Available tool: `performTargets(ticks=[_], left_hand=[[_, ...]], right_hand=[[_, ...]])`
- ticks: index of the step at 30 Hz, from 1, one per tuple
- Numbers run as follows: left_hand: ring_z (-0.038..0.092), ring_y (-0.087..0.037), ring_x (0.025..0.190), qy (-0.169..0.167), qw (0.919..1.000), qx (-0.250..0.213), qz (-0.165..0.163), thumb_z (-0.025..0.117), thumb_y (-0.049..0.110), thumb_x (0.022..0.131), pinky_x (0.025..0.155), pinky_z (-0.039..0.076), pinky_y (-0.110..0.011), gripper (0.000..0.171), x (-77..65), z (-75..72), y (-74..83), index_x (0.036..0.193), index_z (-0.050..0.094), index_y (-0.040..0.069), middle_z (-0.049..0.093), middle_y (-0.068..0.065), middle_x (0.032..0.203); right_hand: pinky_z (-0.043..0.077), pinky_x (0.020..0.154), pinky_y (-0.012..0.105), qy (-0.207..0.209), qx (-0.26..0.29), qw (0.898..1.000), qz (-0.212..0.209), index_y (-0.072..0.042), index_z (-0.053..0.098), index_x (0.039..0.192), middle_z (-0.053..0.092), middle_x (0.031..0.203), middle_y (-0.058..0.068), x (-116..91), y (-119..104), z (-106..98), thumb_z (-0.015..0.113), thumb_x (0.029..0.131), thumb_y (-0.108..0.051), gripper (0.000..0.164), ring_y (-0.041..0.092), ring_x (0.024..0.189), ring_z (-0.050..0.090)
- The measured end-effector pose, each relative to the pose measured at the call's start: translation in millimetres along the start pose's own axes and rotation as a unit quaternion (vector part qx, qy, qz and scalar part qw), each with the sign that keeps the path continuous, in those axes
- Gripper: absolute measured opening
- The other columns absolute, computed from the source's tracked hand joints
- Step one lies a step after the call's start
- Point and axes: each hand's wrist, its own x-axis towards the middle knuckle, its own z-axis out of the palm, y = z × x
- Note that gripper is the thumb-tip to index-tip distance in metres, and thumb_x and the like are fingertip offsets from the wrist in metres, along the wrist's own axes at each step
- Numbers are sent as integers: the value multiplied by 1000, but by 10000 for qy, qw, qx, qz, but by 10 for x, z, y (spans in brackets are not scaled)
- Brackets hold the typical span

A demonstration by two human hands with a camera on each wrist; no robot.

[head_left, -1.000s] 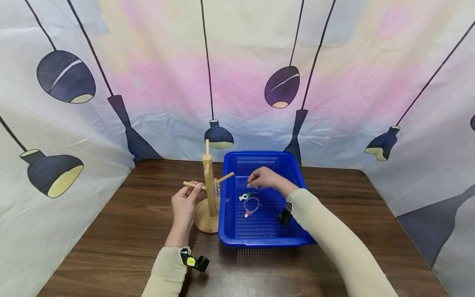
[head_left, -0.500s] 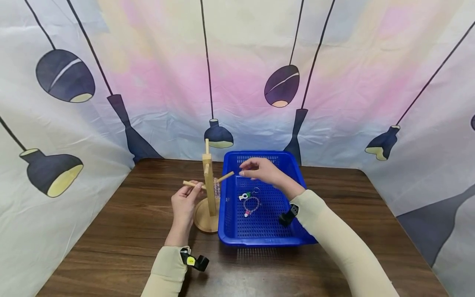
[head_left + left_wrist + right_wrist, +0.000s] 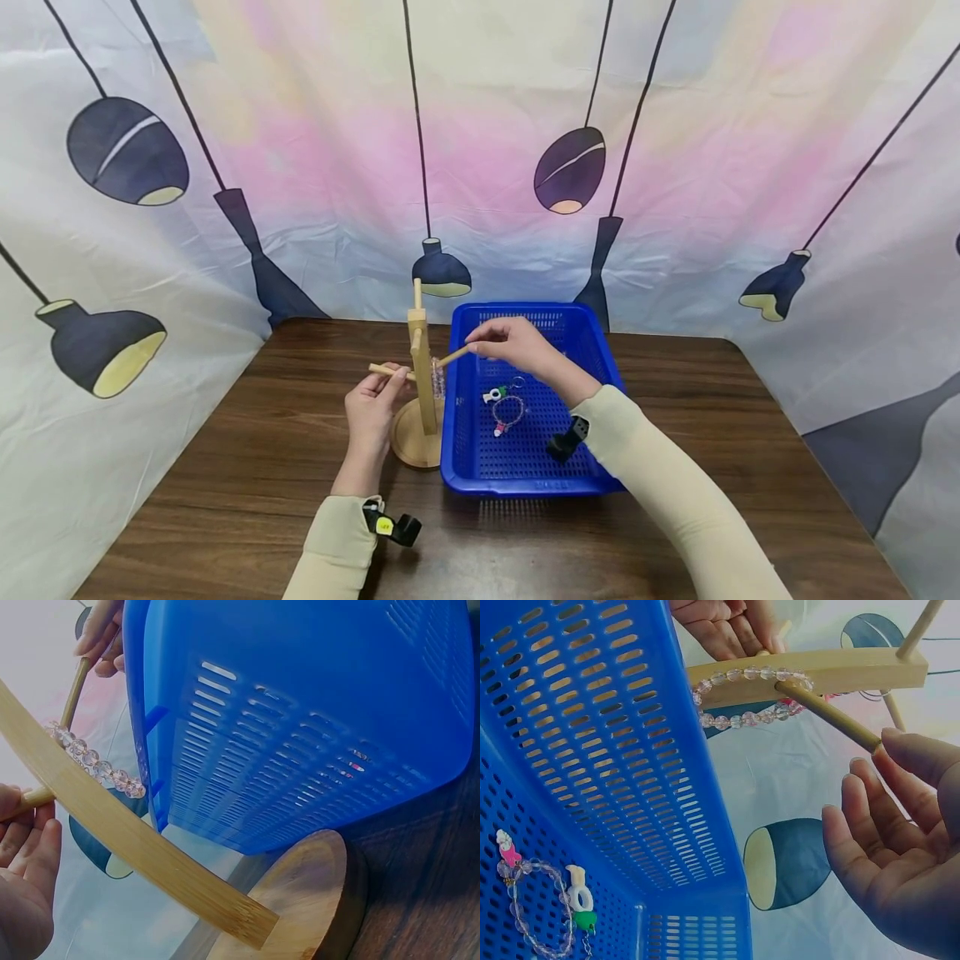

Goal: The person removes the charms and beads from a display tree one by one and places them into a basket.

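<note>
A wooden peg stand (image 3: 424, 375) with a round base stands upright just left of the blue basket (image 3: 536, 486). My left hand (image 3: 370, 414) holds the stand's left peg (image 3: 37, 798) between thumb and fingers. My right hand (image 3: 517, 346) pinches the tip of the right peg (image 3: 832, 716) with thumb and index finger, the other fingers loosely bent. Near the post, a clear pink bead bracelet (image 3: 91, 758) hangs on that right peg. Inside the basket lie another bead bracelet (image 3: 515, 909) with a pink-and-white charm and a white-and-green keychain (image 3: 493, 396) with a metal ring.
The basket's left wall nearly touches the stand, and the right peg's tip reaches over its rim. A brown wooden table (image 3: 247, 467) carries both. Behind it hangs a cloth (image 3: 337, 167) printed with lamps. Something small and red (image 3: 830, 697) shows partly hidden behind the post.
My right hand has risen from above the keychain in the basket and moved left to the right peg's tip, where it now pinches. My left hand has kept its hold.
</note>
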Motion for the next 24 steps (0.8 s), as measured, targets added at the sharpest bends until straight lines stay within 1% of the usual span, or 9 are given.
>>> performTargets(ticks=[3, 6, 9, 11, 13, 16, 19, 22, 24], left_hand=[[69, 1, 71, -14, 10000, 31, -5, 65, -6, 95, 66, 61, -12, 15, 7, -2, -6, 91, 73, 6, 74, 13, 75], [70, 2, 72, -79, 10000, -27, -13, 64, -6, 96, 67, 61, -12, 17, 15, 0, -11, 92, 73, 8, 74, 13, 75], [71, 2, 74, -127, 9999, -23, 0, 62, -7, 97, 69, 63, -14, 22, 21, -4, -13, 91, 73, 11, 75, 14, 76], [72, 2, 75, -168, 9999, -17, -13, 60, -7, 98, 70, 63, -15, 18, 28, -5, -11, 95, 73, 6, 75, 13, 77], [72, 2, 75, -213, 9997, -27, -66, 60, -6, 99, 71, 63, -14, 16, 39, -3, -4, 97, 72, 3, 74, 13, 77], [72, 1, 73, -299, 9990, -212, -252, 59, -4, 100, 70, 63, -13, 13, 60, 3, 13, 98, 71, 0, 74, 12, 76], [72, 1, 71, -340, 9977, -371, -446, 59, -4, 100, 68, 62, -12, 20, 84, 11, 33, 91, 72, 7, 75, 11, 75], [71, 0, 70, -356, 9966, -468, -580, 61, -5, 99, 67, 62, -13, 27, 108, 15, 44, 84, 74, 14, 74, 10, 75], [71, 0, 70, -371, 9962, -467, -628, 61, -5, 99, 67, 62, -13, 29, 123, 17, 45, 83, 75, 15, 74, 10, 75]], right_hand=[[51, 68, 22, -60, 74, 9999, -111, 1, 74, 110, 72, 93, 12, 1, -2, 13, 67, 100, -11, 18, 12, 75, 57], [57, 72, 22, -116, 117, 9997, -154, 2, 74, 107, 73, 95, 12, -2, -3, 17, 67, 99, -9, 15, 9, 77, 61], [63, 81, 26, -163, 155, 9996, -147, 2, 73, 106, 74, 101, 16, -3, -5, 16, 67, 99, -8, 14, 8, 84, 67], [65, 85, 29, -200, 203, 9995, -152, 3, 73, 105, 74, 103, 17, -5, -10, 9, 66, 99, -8, 14, 10, 87, 69], [65, 85, 29, -244, 252, 9993, -139, 3, 73, 104, 74, 101, 15, -5, -7, 2, 67, 99, -7, 13, 13, 88, 70], [63, 81, 26, -385, 285, 9987, -179, 3, 72, 100, 75, 95, 10, -10, -10, -9, 66, 99, -6, 11, 12, 85, 69], [60, 76, 25, -579, 326, 9974, -282, 3, 71, 98, 75, 91, 7, -16, -15, -17, 66, 99, -5, 9, 10, 81, 66], [58, 74, 24, -755, 325, 9961, -331, 3, 71, 98, 75, 89, 7, -26, -28, -23, 65, 99, -5, 10, 14, 80, 66], [58, 75, 24, -837, 269, 9956, -329, 4, 71, 98, 75, 89, 8, -31, -36, -25, 65, 99, -5, 11, 19, 82, 67]])
